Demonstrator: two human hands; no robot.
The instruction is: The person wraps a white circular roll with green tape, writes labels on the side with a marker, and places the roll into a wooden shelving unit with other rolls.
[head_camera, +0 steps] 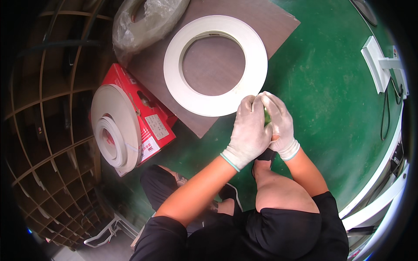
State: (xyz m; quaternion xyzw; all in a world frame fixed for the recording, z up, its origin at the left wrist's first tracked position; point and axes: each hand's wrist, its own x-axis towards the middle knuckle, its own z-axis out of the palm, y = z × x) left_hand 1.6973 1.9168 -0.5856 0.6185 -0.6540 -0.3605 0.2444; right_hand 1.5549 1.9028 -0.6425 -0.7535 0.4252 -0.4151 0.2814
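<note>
A large white roll of edge-banding strip point(173, 68) lies flat on a brown board point(214, 70), its open centre showing the board. My left hand point(249, 130), in a whitish work glove, is at the roll's near right rim. Beside it is my right hand point(281, 122), gloved alike. The fingertips of both meet close to the rim. Between the palms a small green-yellow patch shows, and I cannot tell what it is. The fingers hide whatever they may be pinching.
Left of the board, a red cardboard box point(152, 104) has a large pale roll point(111, 94) and a smaller white roll point(120, 151) leaning on it. A plastic-wrapped roll point(147, 29) lies behind. Wooden pigeonhole shelving point(49, 98) lines the left; a white metal frame point(375, 199) stands right.
</note>
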